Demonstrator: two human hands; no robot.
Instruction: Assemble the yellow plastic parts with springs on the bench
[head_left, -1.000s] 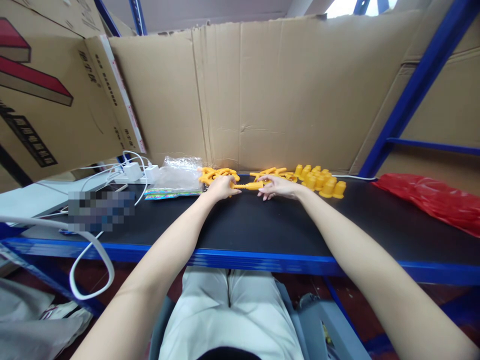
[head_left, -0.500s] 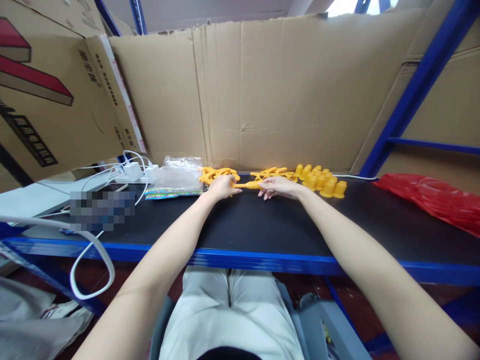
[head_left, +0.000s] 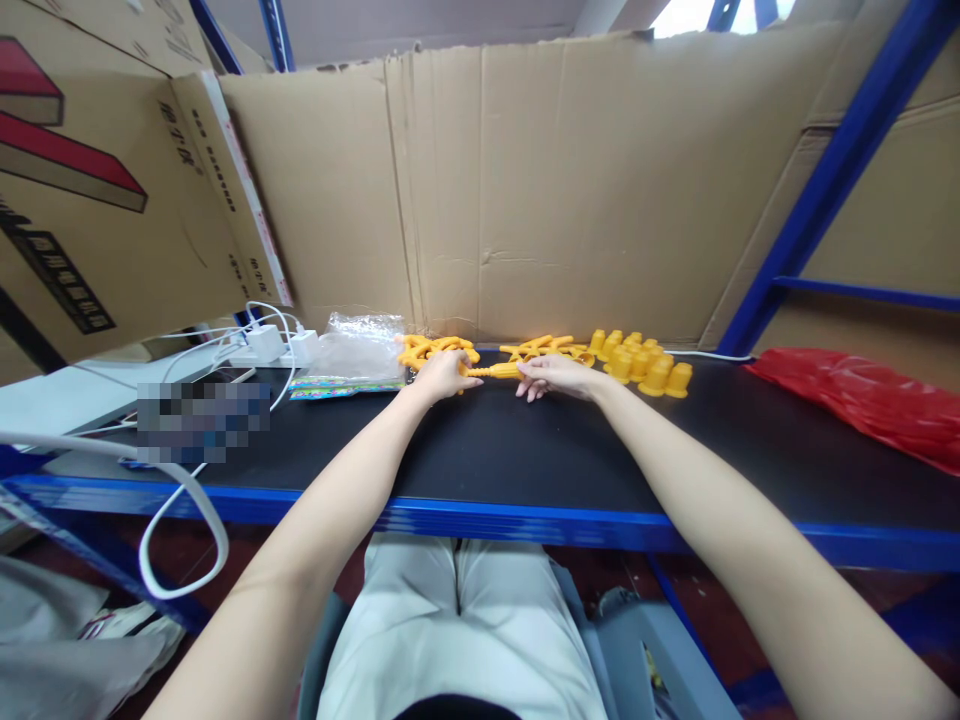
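My left hand [head_left: 442, 376] is curled around one end of a long yellow plastic piece [head_left: 495, 371] that lies on the black shelf top [head_left: 525, 450]. My right hand [head_left: 556, 374] pinches the other end of the same piece, its fingers bent down. Just behind my left hand lies a heap of yellow branched parts [head_left: 431, 349]. A second heap of yellow parts [head_left: 544, 347] sits behind my right hand. Several yellow cup-shaped pieces [head_left: 641, 362] stand to the right of it.
A clear plastic bag [head_left: 358, 350] lies left of the parts, over a colourful card. White chargers and cables [head_left: 259, 345] trail off the left edge. A red plastic bag [head_left: 862, 400] lies at the right. Cardboard sheets [head_left: 555, 190] wall the back; blue rack posts [head_left: 832, 180] stand at the right.
Both hands and the yellow piece between them have shifted very slightly toward the back; nothing else has moved.
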